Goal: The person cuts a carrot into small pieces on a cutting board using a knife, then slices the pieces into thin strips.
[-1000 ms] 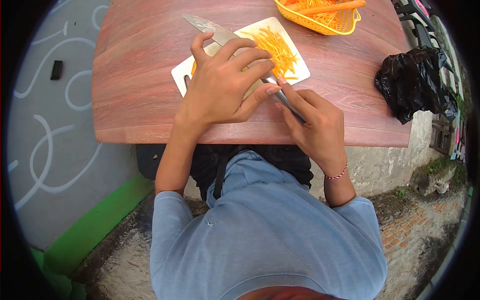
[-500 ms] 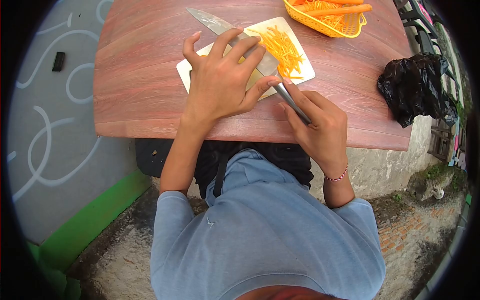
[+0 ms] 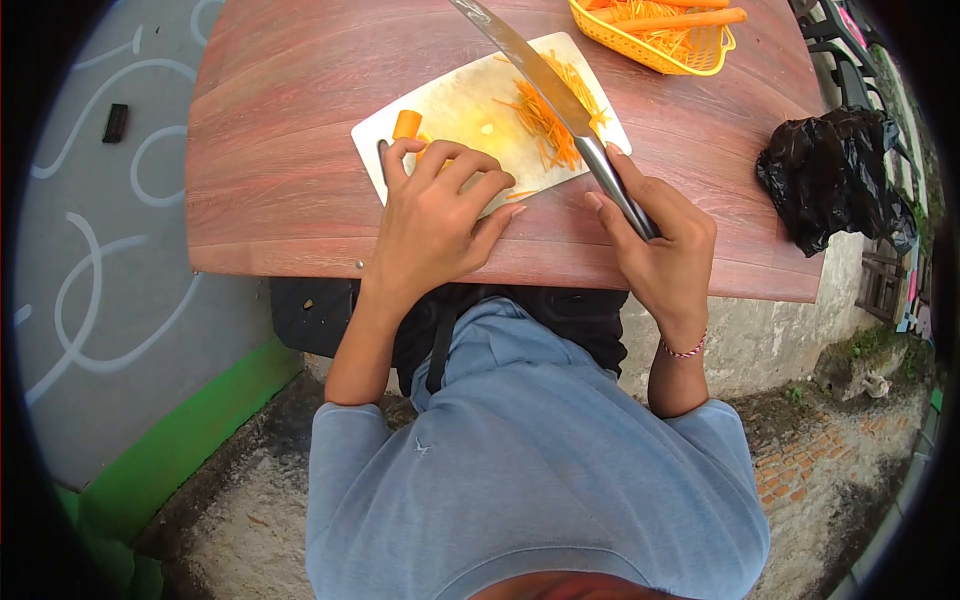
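Note:
My right hand point(image 3: 668, 235) grips a large kitchen knife point(image 3: 545, 80) by its metal handle, the blade slanting up and left over a pile of carrot strips point(image 3: 548, 128). The strips lie at the right end of a white cutting board point(image 3: 470, 85). Toward the board's left end, my left hand point(image 3: 432, 215) reaches over the near edge with fingers bent and apart. A carrot chunk point(image 3: 407, 124) stands just beyond its fingertips, and more orange carrot shows partly hidden beneath them. One small pale bit rests mid-board.
A yellow plastic basket point(image 3: 655, 48) with whole and shredded carrots sits at the table's far side. On the right edge of the reddish wooden table point(image 3: 290, 150) lies a black plastic bag point(image 3: 825, 180). A small black object point(image 3: 115, 123) is off to the left on the grey painted surface.
My left hand has come off the knife blade and drawn down and left toward the carrot pieces. The right hand has lifted the knife to the right, uncovering the board's middle.

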`<state>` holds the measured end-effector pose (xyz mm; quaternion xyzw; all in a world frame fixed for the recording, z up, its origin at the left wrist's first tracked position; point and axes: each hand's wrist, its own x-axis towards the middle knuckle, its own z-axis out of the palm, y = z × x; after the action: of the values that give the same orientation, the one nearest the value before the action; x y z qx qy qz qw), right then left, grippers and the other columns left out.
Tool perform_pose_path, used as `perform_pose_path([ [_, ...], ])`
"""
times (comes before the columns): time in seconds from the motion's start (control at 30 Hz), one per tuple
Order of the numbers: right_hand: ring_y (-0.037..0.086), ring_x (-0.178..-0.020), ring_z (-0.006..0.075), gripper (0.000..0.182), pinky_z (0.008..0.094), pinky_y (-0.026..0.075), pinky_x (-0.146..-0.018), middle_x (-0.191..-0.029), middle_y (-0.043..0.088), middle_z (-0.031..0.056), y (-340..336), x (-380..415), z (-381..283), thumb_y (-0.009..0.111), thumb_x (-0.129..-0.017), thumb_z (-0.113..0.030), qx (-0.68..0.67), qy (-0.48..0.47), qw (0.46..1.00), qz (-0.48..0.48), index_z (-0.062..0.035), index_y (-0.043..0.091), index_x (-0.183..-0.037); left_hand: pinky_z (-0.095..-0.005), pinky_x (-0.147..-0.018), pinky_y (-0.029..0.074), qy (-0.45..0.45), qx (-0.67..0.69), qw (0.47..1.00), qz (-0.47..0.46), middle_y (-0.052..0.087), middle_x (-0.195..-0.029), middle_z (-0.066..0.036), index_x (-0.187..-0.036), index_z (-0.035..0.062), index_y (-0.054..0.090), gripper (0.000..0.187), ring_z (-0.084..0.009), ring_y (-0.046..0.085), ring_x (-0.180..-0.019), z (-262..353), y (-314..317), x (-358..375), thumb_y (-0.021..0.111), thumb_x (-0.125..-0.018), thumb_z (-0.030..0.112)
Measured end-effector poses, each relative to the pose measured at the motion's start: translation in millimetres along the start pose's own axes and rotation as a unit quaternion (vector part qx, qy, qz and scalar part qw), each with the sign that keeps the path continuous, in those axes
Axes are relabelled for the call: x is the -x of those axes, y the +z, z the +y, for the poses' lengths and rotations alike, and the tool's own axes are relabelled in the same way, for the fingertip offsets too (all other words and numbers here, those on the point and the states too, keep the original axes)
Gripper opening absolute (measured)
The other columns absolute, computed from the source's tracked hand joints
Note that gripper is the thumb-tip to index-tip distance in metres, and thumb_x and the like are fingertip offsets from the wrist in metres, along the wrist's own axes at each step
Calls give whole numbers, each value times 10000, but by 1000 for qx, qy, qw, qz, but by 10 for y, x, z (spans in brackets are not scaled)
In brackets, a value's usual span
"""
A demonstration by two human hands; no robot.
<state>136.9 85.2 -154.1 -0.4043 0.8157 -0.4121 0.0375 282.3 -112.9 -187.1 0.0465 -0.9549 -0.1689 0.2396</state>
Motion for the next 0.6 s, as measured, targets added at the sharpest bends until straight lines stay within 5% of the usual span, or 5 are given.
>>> perform_pose_path([
  [0.27,695,-682,223,442,343,541,-660,-838,738,141,-13,-15,-2,853,-878,-96,-19,-6,1000,7,-67,767,-1310,-523,-1026,359,-39,-18,999,-4,687,-1091,-19,-993,104,709,155,-251,624,-1105,140,197,107,786,-894,195],
  [0.43,694,-739,122,480,289,542,-701,-900,785,135,-88,2,37,873,-876,-95,-26,20,999,21,-38,751,-1337,-534,-1027,357,-56,13,998,3,690,-1086,-19,-1006,95,704,144,-248,615,-1135,89,123,-76,770,-899,165],
  [0.6,705,-877,85,514,264,550,-805,-1012,812,135,-90,33,121,878,-879,-90,-72,54,995,48,-31,733,-1369,-540,-1000,358,30,-44,991,124,712,-1091,-6,-1056,120,727,152,-229,613,-1145,-109,303,-513,753,-907,136],
])
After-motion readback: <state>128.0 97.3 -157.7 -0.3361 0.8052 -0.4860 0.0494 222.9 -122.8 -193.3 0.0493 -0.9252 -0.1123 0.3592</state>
